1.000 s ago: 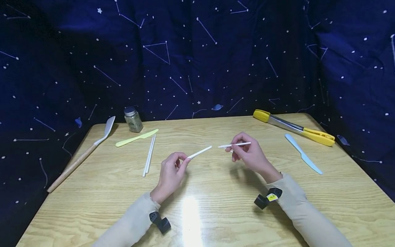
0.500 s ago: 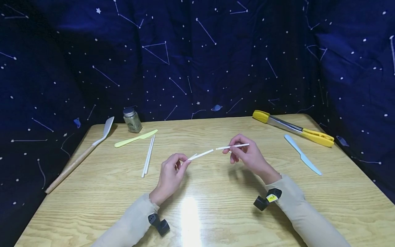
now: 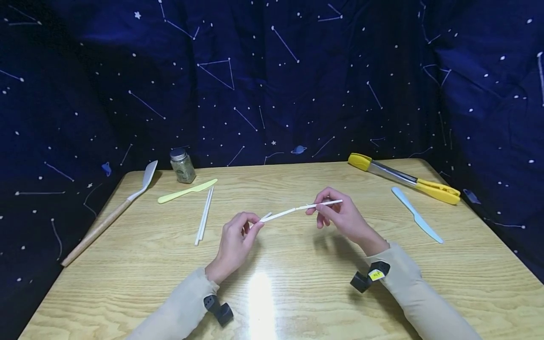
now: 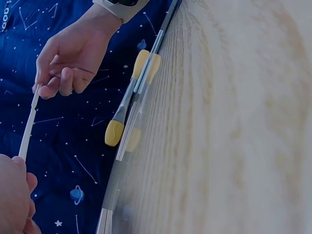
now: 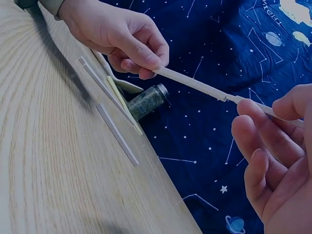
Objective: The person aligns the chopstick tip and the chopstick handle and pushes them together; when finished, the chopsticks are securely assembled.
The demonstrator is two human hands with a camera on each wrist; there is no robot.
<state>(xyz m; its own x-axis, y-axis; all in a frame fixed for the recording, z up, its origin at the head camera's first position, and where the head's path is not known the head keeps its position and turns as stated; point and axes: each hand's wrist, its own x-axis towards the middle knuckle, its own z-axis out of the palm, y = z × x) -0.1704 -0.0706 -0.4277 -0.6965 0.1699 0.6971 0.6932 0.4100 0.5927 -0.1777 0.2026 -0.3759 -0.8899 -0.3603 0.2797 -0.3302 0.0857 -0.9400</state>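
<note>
White stick (image 3: 278,215): left hand (image 3: 235,237) is pinching it; second white stick (image 3: 333,202): right hand (image 3: 341,215) is pinching it; facing ends (image 5: 224,96) are nearly meeting, probably needing straighter alignment.

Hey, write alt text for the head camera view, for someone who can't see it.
A person's left hand and right hand each grip a white stick above a wooden table, the tips touching or nearly so. A spatula, jar, yellow knife and two loose sticks are at left; tongs and a blue knife at right. Starry cloth hangs behind.
</note>
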